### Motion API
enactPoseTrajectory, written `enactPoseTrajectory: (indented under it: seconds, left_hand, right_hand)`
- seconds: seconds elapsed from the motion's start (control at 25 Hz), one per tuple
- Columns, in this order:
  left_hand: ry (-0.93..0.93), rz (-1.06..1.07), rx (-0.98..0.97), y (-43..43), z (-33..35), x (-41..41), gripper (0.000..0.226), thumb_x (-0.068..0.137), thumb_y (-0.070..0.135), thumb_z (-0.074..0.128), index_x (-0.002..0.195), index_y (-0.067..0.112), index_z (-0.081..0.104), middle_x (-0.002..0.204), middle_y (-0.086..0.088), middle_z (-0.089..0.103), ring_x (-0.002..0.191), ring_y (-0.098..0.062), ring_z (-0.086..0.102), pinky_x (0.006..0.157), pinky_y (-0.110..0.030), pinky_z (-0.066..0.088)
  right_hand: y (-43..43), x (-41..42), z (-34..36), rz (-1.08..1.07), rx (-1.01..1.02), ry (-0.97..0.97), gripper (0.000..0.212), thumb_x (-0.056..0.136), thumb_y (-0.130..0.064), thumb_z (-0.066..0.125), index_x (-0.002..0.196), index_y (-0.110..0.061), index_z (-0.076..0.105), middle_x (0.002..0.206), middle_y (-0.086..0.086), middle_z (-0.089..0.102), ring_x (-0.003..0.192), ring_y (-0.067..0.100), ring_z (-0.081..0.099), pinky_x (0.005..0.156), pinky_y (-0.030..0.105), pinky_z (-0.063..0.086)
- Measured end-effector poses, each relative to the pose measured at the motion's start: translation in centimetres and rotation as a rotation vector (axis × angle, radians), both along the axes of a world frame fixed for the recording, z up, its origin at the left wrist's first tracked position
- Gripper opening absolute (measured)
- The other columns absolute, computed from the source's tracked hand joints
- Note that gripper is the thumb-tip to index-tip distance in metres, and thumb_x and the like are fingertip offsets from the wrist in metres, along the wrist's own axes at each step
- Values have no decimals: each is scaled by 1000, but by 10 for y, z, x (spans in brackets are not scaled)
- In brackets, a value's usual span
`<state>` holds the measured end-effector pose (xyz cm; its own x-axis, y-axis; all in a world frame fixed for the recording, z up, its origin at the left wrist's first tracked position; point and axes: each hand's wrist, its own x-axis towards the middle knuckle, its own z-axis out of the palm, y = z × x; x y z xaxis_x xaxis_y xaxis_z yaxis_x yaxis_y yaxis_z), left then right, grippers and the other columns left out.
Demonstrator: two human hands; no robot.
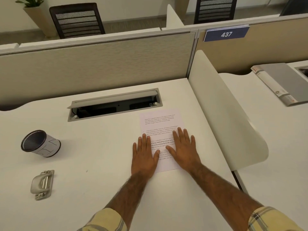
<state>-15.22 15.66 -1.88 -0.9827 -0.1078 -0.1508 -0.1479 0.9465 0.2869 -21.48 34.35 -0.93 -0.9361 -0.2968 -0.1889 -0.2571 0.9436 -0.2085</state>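
Note:
A white sheet of printed paper lies flat on the white desk, to the right of centre. My left hand lies palm down with straight fingers over the sheet's left edge, partly on the desk. On the sheet's lower right part my right hand presses flat, fingers spread. Both hands cover some of the text. Neither hand holds anything.
A cable tray with its lid raised is sunk into the desk behind the sheet. An empty pen cup lies on its side at the left, a metal hole punch nearer me. A white curved divider bounds the right; a grey binder lies beyond.

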Motion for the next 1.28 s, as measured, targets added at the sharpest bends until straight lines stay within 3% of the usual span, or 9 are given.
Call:
enactPoseTrajectory:
  seconds: [0.32, 0.52, 0.92, 1.0, 1.16, 1.28]
  left_hand:
    - [9, 0, -45, 0, -9, -3, 82, 96, 71, -1, 160, 23, -20, 169, 3, -26, 156, -20, -22, 128, -47, -9]
    - [1, -3, -50, 0, -8, -5, 86, 91, 74, -10, 159, 24, -23, 169, 3, -28, 156, -21, -23, 128, -48, -9]
    - [-60, -39, -82, -2, 3, -4, 83, 99, 68, 8, 160, 19, -21, 169, -2, -27, 156, -24, -23, 127, -49, -13]
    - [-36, -43, -79, -5, 5, 5, 81, 100, 67, 7, 161, 19, -17, 169, -2, -25, 157, -23, -22, 127, -49, -13]
    - [40, 11, -84, -35, 9, 46, 84, 94, 68, -14, 163, 20, -8, 171, -2, -19, 158, -21, -18, 128, -49, -8]
    - [78, 124, -136, -83, 9, 89, 76, 100, 62, -8, 163, 20, -7, 171, -2, -18, 157, -19, -19, 128, -47, -8]
  right_hand:
    - [7, -4, -13, 35, 70, 12, 88, 96, -70, 9, 161, -13, -6, 170, 6, -11, 156, 23, -13, 125, 49, -8]
    - [5, -3, -11, 33, 91, 8, 87, 96, -69, 10, 161, -13, -5, 170, 6, -10, 156, 23, -13, 125, 50, -8]
    - [5, -2, -8, 32, 103, -12, 90, 91, -71, -2, 159, -14, -14, 169, 5, -16, 155, 23, -16, 125, 50, -8]
    - [5, -4, -8, 28, 96, -7, 87, 93, -69, 3, 160, -14, -10, 170, 5, -13, 156, 24, -13, 125, 51, -4]
    - [6, -2, -6, 40, 67, 36, 84, 98, -66, 18, 161, -12, 2, 171, 7, -4, 157, 24, -7, 125, 55, 2]
    - [6, 10, -3, 22, 5, 133, 75, 101, -59, 25, 158, -11, 22, 169, 13, 10, 156, 30, 4, 123, 58, 5]
